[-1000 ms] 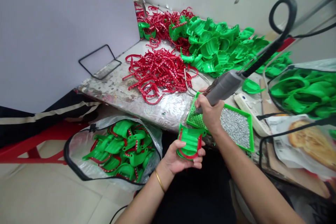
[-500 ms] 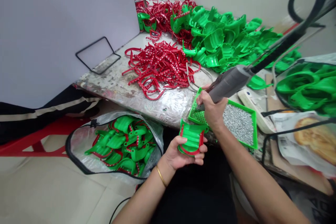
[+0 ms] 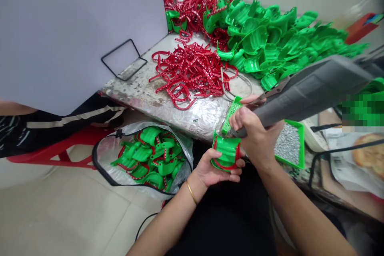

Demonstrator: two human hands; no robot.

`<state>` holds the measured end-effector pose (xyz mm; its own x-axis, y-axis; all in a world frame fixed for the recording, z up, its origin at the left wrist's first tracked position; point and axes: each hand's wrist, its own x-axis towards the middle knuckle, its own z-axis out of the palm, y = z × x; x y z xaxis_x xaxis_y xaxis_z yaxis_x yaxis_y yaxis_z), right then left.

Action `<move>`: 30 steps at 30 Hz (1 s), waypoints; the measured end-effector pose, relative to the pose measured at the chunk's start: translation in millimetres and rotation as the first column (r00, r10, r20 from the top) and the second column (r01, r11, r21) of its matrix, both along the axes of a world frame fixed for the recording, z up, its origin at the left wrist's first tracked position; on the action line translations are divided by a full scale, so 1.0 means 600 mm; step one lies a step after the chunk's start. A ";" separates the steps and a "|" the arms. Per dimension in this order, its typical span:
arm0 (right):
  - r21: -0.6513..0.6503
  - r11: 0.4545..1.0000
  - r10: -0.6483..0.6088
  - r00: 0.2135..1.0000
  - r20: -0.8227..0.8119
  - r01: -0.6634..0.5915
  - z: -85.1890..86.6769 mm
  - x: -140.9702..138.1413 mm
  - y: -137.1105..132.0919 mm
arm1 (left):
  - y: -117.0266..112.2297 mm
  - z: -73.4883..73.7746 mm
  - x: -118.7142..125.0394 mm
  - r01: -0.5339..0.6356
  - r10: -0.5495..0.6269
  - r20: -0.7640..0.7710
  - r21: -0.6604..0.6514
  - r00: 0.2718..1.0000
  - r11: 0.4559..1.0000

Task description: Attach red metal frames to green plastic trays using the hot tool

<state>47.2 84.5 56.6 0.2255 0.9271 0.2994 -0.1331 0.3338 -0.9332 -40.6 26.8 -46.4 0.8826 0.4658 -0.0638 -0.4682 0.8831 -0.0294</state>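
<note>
My left hand (image 3: pixel 208 168) grips a curved green plastic piece (image 3: pixel 225 150) edged with a red strip (image 3: pixel 237 154), just in front of the table edge. My right hand (image 3: pixel 255 134) is wrapped round a thick grey electric screwdriver (image 3: pixel 312 88), which leans with its nose down and left. That nose is at the upper edge of the green piece; whether it touches is unclear. Below the tool lies a green tray (image 3: pixel 301 148) of small silver screws (image 3: pixel 287 142), partly hidden by my right hand. Its perforated part (image 3: pixel 232 116) shows left of the hand.
Red studded strips (image 3: pixel 192 72) lie heaped on the table, with a large pile of green pieces (image 3: pixel 270 36) behind. At left, a clear zip bag (image 3: pixel 100 170) holds pieces with red strips. A pale panel (image 3: pixel 75 28) and another person's leg (image 3: pixel 90 114) are beyond it.
The screwdriver has swung lower and flatter, its nose moving from above the tray to the green piece. My left hand keeps its hold. The whole view has shifted slightly.
</note>
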 end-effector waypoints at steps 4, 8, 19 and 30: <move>-0.066 0.998 -0.003 1.000 0.022 0.005 -0.016 -0.014 -0.009 | 0.000 -0.004 -0.002 -0.007 0.007 -0.006 -0.008 1.000 1.000; -0.070 0.998 -0.003 1.000 0.008 0.003 -0.026 -0.018 -0.007 | 0.000 -0.006 -0.005 -0.005 0.004 -0.021 -0.009 1.000 1.000; -0.072 0.996 -0.049 0.998 0.026 0.050 -0.048 -0.024 -0.008 | 0.000 -0.014 -0.004 0.000 0.000 -0.002 0.000 1.000 1.000; -0.090 0.987 -0.131 0.990 0.052 0.136 -0.047 -0.035 -0.021 | -0.002 -0.015 -0.006 -0.020 0.018 -0.114 -0.013 0.993 1.000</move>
